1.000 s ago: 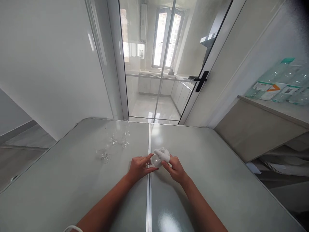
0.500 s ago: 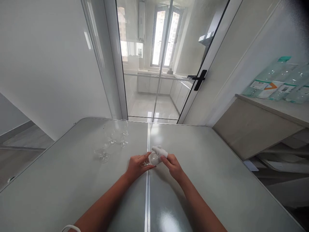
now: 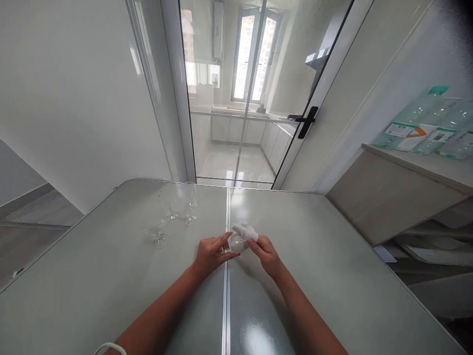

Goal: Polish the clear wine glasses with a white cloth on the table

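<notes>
Above the middle seam of the table, my left hand is closed around a clear wine glass, with the thumb and fingers on either side of the bowl. The glass lies tilted on its side in the grip; its stem and foot are hidden by the hand. A white cloth is pinched in my right hand and presses against the rim end of the glass, partly covering it.
Several clear stemmed glasses stand at the table's left, one nearer and others farther back. A glass door adjoins the table's far edge. Plastic bottles stand on a shelf at right.
The cloth has shifted slightly over the glass with my right hand, which moved a little to the right. My left hand keeps its grip in nearly the same place.
</notes>
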`<state>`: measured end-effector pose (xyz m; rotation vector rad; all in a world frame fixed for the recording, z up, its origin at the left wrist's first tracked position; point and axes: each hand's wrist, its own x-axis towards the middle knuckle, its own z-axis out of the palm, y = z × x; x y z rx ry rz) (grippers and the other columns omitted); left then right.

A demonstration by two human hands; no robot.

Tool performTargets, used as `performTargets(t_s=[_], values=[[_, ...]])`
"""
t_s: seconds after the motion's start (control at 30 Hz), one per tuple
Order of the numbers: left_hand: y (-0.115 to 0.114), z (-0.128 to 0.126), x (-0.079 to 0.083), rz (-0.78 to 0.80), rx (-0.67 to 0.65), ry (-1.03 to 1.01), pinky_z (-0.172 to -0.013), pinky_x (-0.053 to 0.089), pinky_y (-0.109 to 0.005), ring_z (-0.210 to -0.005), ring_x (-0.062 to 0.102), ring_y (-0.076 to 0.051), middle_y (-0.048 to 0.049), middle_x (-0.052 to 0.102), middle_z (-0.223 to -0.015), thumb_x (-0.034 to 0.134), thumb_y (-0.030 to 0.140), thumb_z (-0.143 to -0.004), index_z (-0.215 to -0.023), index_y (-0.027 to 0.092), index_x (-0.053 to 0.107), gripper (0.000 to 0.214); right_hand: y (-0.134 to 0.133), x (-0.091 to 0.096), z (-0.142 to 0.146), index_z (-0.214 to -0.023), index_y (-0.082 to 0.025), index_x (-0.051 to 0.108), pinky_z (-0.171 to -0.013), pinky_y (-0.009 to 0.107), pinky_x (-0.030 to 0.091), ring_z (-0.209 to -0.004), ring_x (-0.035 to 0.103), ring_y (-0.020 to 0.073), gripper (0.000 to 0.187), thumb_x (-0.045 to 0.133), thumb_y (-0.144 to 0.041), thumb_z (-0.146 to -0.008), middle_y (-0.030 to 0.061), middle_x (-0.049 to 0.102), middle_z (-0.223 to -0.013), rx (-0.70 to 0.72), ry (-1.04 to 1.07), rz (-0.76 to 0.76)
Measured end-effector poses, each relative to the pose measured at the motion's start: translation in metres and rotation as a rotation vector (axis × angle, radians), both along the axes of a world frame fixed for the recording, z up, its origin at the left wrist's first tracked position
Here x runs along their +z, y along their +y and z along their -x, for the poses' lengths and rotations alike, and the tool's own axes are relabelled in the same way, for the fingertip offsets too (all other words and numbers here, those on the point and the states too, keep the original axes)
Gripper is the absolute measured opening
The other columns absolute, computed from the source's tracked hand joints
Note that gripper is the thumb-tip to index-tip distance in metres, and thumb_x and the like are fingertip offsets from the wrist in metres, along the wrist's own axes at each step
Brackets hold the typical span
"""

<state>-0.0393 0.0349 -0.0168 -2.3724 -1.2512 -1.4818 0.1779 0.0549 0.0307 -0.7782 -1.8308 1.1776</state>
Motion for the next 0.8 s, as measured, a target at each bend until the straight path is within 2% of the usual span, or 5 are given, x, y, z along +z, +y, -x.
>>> performTargets(t_s=[0.2,0.47,0.57,0.67,0.8], values=[[0.0,0.001,0.0,0.086,-0.029,-0.04,-0.056,0.045,-0.019,-0.05,0.053,-0.008,0.0048,0.066,-0.062,0.076,0.053,-0.083,-0.123,0.019,0.069,0.053,0.006,0.001,-0.014,-0.09,-0.019,0.073,-0.08,0.034,0.047,-0.082,0.057,0.0215,0.034,0.054,-0.045,-0.099,0.0044,0.062,-0.084,-0.055,0.01,-0.136],[0.004,0.005,-0.008,0.172,0.021,-0.114,-0.059,0.048,-0.021,-0.05,0.051,-0.008,0.0039,0.068,-0.067,0.079,0.052,-0.08,-0.128,0.02,0.068,0.058,0.011,0.01,-0.019,-0.07,-0.02,0.071,-0.104,0.049,0.038,-0.121,0.044,0.032,0.038,0.061,-0.047,-0.095,0.0114,0.049,-0.135,-0.535,-0.144,-0.317],[0.004,0.004,-0.008,0.169,-0.056,-0.061,-0.058,0.047,-0.021,-0.051,0.054,-0.009,0.0029,0.069,-0.068,0.079,0.052,-0.079,-0.129,0.02,0.067,0.06,0.01,0.009,-0.014,-0.089,-0.021,0.076,-0.102,0.046,0.042,-0.12,0.05,0.0312,0.033,0.057,-0.046,-0.097,0.011,0.052,-0.14,-0.315,-0.045,-0.206],[0.004,0.004,-0.007,0.182,-0.123,-0.048,-0.056,0.045,-0.021,-0.051,0.055,-0.009,0.0018,0.069,-0.068,0.077,0.055,-0.079,-0.129,0.018,0.067,0.062,0.004,0.003,-0.002,-0.114,-0.02,0.074,-0.094,0.041,0.048,-0.104,0.062,0.028,0.037,0.054,-0.048,-0.099,0.0102,0.067,-0.122,-0.067,0.116,0.069],[0.003,0.004,-0.006,0.281,-0.186,-0.093,-0.057,0.045,-0.022,-0.054,0.053,-0.011,0.002,0.065,-0.063,0.076,0.062,-0.076,-0.123,0.016,0.071,0.066,-0.005,-0.007,0.017,-0.11,-0.019,0.076,-0.09,0.041,0.052,-0.099,0.065,0.0292,0.045,0.053,-0.056,-0.097,0.0098,0.074,-0.101,-0.081,0.327,0.347]])
